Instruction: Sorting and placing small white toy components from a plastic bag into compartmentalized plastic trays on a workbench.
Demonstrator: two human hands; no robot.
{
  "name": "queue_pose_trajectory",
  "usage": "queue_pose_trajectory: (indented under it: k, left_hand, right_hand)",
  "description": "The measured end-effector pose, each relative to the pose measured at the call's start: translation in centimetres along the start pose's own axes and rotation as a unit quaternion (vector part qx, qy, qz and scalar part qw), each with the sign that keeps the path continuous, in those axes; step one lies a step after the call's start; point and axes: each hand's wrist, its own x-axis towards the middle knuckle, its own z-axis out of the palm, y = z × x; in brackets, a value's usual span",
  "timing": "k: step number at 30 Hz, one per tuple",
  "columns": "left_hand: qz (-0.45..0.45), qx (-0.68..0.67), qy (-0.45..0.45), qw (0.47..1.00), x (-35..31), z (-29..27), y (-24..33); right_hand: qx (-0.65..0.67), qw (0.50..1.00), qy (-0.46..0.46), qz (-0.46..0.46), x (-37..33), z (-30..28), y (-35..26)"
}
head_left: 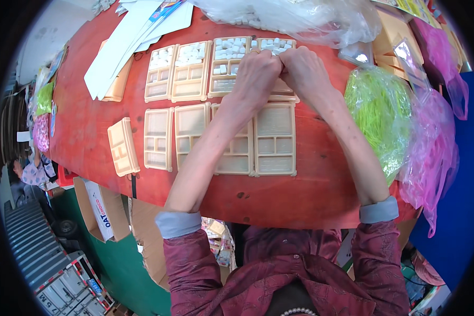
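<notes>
My left fingers [270, 60] and right fingers [290, 59] are meeting over the right end of the far tray row [190, 89], curling inward with knuckles up, so my own hands are hiding the tips; I cannot tell how far they are parting or whether they are pinching anything. The small white pieces [230, 50] are sitting in the top compartments of all four far trays, with a few lying one compartment lower in the third. I am probably bringing both hands together because such small pieces are calling for fine handling. The near tray row [275, 118] is standing just below, its compartments lining up the same way, presumably for easy reach, though my left forearm is covering part of it. The clear bag [310, 16] is lying just beyond the far trays, seemingly with more pieces inside, likely for a short reach. The bag of green strips [376, 116] is resting on the table [300, 200], right of my right forearm, leaving the trays uncovered.
</notes>
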Motion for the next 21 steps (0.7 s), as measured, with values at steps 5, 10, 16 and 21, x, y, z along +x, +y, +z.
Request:
queue_pose_trajectory:
  k: [5, 10, 16, 21]
  left_hand:
    - [-0.020, -0.080, 0.027, 0.996, 0.3, 0.3, -1.0]
    - [-0.099, -0.175, 0.061, 0.978, 0.6, -1.7, -1.0]
    - [-0.196, -0.264, -0.021, 0.944, -1.5, -4.8, 1.5]
    - [-0.155, -0.208, -0.057, 0.964, -6.5, -4.4, 3.9]
  right_hand:
    - [0.016, 0.999, 0.026, 0.029, 0.4, 1.4, 0.8]
    - [0.107, 0.991, 0.079, 0.011, 1.1, -0.5, 1.2]
    - [0.236, 0.970, -0.018, 0.057, -1.6, -2.9, 0.0]
    - [0.226, 0.966, -0.122, -0.004, -5.5, -1.5, -2.3]
